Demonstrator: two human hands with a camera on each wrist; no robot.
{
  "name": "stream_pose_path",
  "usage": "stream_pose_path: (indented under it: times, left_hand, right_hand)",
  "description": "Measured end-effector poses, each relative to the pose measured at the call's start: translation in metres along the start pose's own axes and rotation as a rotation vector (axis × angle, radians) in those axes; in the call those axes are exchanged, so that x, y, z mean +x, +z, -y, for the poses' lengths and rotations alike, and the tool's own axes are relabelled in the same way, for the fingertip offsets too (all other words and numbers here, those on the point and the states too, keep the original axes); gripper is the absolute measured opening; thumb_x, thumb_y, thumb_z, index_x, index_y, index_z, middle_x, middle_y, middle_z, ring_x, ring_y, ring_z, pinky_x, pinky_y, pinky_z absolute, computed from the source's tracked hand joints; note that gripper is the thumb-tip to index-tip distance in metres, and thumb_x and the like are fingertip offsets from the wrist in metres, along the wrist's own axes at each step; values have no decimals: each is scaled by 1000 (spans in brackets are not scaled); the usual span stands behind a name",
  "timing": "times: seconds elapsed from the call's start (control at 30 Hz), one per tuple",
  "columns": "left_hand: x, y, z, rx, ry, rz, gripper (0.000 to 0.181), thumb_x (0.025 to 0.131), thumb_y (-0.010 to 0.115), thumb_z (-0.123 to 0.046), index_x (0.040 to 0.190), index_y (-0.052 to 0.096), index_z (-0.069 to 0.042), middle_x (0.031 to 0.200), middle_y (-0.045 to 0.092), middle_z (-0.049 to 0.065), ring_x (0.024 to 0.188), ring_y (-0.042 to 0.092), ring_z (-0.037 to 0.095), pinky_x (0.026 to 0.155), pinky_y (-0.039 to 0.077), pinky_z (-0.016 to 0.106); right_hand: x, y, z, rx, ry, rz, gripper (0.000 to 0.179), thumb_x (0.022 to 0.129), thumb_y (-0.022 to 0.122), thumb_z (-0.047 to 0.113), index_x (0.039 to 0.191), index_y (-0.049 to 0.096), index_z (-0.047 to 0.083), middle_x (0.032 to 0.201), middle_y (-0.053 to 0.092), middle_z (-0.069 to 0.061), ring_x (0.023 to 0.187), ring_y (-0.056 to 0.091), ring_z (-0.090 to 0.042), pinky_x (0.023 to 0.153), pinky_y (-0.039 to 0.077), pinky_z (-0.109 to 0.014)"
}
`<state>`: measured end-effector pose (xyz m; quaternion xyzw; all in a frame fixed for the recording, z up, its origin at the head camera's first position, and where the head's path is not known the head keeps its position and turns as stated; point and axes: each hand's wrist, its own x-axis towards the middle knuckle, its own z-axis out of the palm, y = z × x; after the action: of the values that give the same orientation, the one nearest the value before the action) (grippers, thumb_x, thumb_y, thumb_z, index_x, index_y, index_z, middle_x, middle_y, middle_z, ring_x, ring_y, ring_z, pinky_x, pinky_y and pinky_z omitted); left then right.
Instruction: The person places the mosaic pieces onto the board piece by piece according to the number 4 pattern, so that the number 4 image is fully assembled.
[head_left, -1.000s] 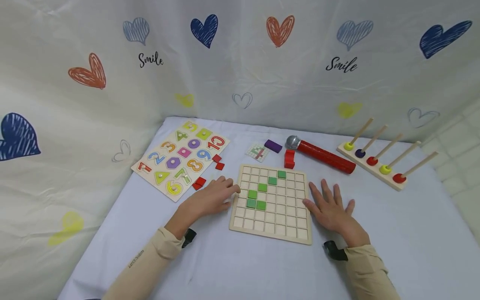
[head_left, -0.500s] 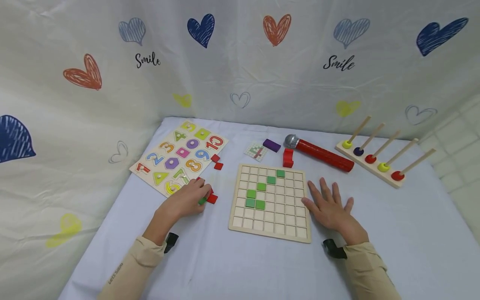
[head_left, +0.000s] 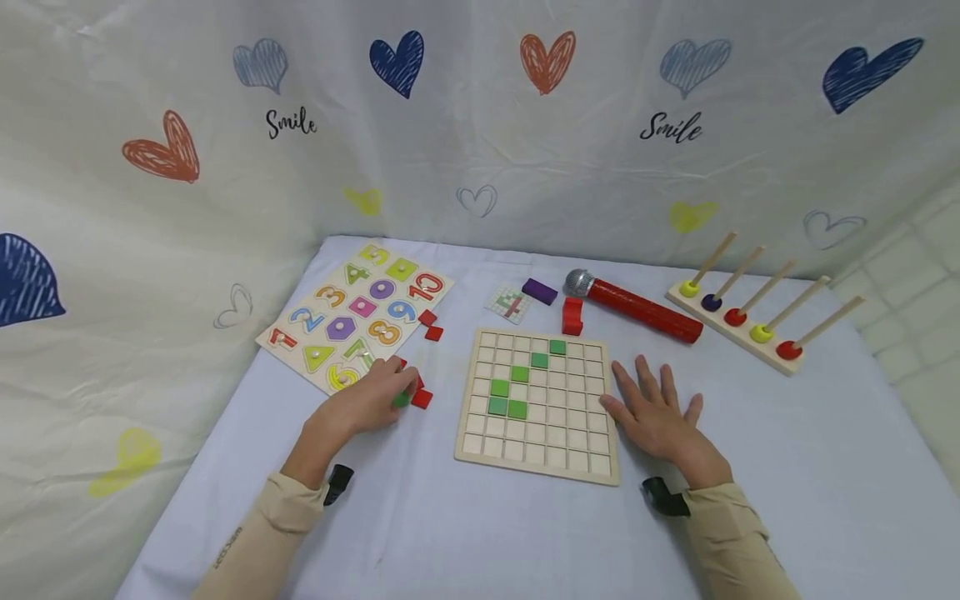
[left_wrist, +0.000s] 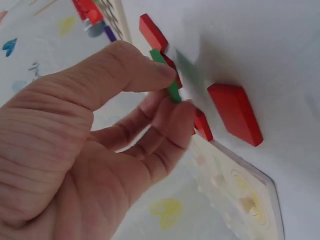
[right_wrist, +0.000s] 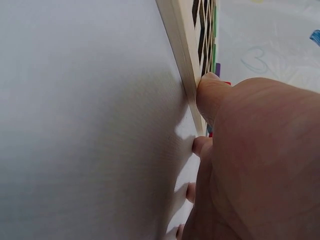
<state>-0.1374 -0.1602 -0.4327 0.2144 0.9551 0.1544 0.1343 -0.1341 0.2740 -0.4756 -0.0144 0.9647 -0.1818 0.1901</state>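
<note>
Between thumb and fingertips, my left hand (head_left: 365, 400) pinches a thin green tile (left_wrist: 165, 75), held just above the cloth. Red tiles (left_wrist: 235, 114) lie around those fingers, some partly hidden behind them. The wooden grid board (head_left: 555, 454) is flat in the middle of the table, with several green tiles (head_left: 517, 409) set in its squares in a slanting line and a short step at the lower left. My right hand (head_left: 660, 421) rests spread on the cloth at the board's right side; in the right wrist view its thumb (right_wrist: 212, 95) touches the board's edge.
A number puzzle board (head_left: 318, 333) lies left of the left hand. Behind the grid board are a pattern card (head_left: 507, 303), a purple block (head_left: 540, 291), a red arched block (head_left: 572, 317) and a red toy microphone (head_left: 645, 310). A peg stand with beads (head_left: 738, 327) stands at the back right.
My left hand has moved left from the grid board's edge to the red tiles, and a green tile now shows in its fingers. The right hand has stayed at the board's edge.
</note>
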Motion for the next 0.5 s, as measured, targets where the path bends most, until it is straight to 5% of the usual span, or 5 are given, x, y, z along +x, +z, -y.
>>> stream_pose_path:
  times: [0.27,0.5]
  left_hand:
    - [3,-1,-4,-28,131,-52,30,89,78,4,112,67,-12,104,54,1,104,47,18,82,50,28]
    - [18,1,-20,-25,223,2,25,92,74,2,111,68,-13,103,54,0,99,48,15,79,47,26]
  right_hand:
    - [0,1,-2,28,-10,1,94,103,37,76,172,12,17,178,-12,-24,160,-24,-55,111,-28,-83]
    - [-4,0,0,24,-11,-9,90,106,38,71,172,12,15,178,-11,-25,160,-23,-56,111,-25,-85]
